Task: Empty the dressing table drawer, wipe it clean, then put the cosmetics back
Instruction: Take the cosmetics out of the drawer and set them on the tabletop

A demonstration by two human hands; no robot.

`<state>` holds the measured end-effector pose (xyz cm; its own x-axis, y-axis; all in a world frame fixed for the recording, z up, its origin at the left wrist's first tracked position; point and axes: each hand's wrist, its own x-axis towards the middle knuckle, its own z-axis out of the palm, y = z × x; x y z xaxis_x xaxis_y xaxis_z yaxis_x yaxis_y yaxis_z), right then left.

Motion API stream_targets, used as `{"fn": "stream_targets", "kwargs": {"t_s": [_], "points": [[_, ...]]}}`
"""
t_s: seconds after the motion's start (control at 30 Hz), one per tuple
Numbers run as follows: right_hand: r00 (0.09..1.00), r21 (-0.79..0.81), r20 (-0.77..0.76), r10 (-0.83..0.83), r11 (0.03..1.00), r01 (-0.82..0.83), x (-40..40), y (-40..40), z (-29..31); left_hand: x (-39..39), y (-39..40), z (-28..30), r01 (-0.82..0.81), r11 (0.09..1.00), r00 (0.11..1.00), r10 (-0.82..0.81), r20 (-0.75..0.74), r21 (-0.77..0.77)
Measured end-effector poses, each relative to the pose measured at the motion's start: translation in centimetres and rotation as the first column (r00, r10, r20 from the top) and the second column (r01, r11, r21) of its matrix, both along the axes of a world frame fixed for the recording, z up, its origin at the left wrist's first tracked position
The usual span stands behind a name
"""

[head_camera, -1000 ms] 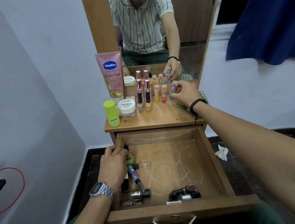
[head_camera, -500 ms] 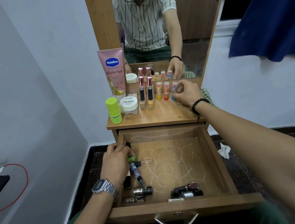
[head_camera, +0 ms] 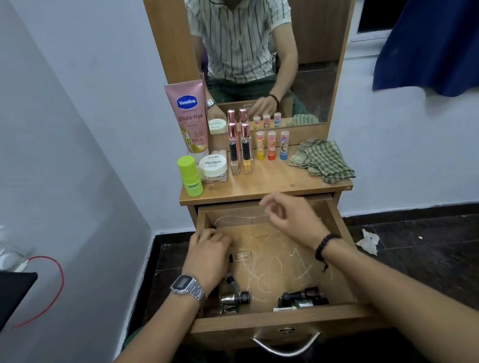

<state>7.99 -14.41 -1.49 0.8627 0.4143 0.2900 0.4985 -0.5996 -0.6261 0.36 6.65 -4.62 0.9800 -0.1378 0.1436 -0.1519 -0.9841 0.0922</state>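
I see my left hand (head_camera: 209, 252) curled over something hidden, my empty right hand (head_camera: 293, 220) loose above the open wooden drawer (head_camera: 272, 322); reaching blind risks toppling the small dark glass bottles (head_camera: 299, 298).

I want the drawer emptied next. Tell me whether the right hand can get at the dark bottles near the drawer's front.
Probably yes. The right hand hovers empty over the open drawer, and nothing covers the dark bottles lying near its front wall. The left hand works at the left side, clear of them.
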Motion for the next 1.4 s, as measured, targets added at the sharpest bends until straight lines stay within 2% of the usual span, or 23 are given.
{"fn": "stream_targets", "kwargs": {"t_s": [0.1, 0.23, 0.33, 0.43, 0.57, 0.8, 1.0, 1.17, 1.27, 1.4], "points": [[0.988, -0.123, -0.152, 0.041, 0.991, -0.060, -0.9, -0.1, -2.5, 0.3, -0.7, -0.1, 0.028, 0.995, 0.996, -0.020, -0.089, 0.091], [0.981, -0.228, -0.187, 0.061, 0.968, -0.103, -1.2, 0.0, -3.1, 1.2, -1.3, -0.1, 0.044, 0.976, 0.988, -0.011, -0.154, 0.214], [0.978, -0.263, -0.193, 0.082, 0.956, -0.132, -1.4, 0.1, -3.3, 1.9, -2.1, -0.4, 0.052, 0.972, 0.986, -0.013, -0.169, 0.231], [0.980, -0.262, -0.182, 0.086, 0.956, -0.132, -1.2, -0.1, -3.5, 2.3, -2.4, -0.6, 0.070, 0.982, 0.987, -0.041, -0.158, 0.178], [0.971, -0.192, -0.210, 0.110, 0.970, -0.151, -0.9, -0.1, -3.4, 2.3, -2.6, 0.2, 0.058, 0.997, 0.991, -0.064, -0.118, -0.047], [0.979, 0.096, -0.169, 0.112, 0.991, -0.096, -1.4, 0.2, -2.7, 2.1, -3.0, 0.7, 0.131, 0.945, 0.989, -0.143, -0.020, -0.300], [0.977, 0.202, -0.167, 0.131, 0.975, -0.096, -1.7, 0.5, -2.5, 2.1, -2.1, 0.3, 0.185, 0.914, 0.983, -0.179, 0.050, -0.360], [0.993, 0.194, -0.020, 0.118, 0.975, -0.112, -1.5, -0.6, -0.1, 2.1, -2.6, 0.3, 0.143, 0.888, 0.989, -0.113, 0.093, -0.438], [0.997, 0.216, 0.061, 0.041, 0.975, -0.054, 0.2, -1.2, 3.2, 2.4, -2.3, 0.3, 0.118, 0.885, 0.990, -0.073, 0.117, -0.450], [0.981, 0.245, 0.125, -0.146, 0.963, 0.112, 4.4, -1.0, 6.7, 2.4, -1.8, -0.1, 0.094, 0.894, 0.993, -0.051, 0.108, -0.439]]}}
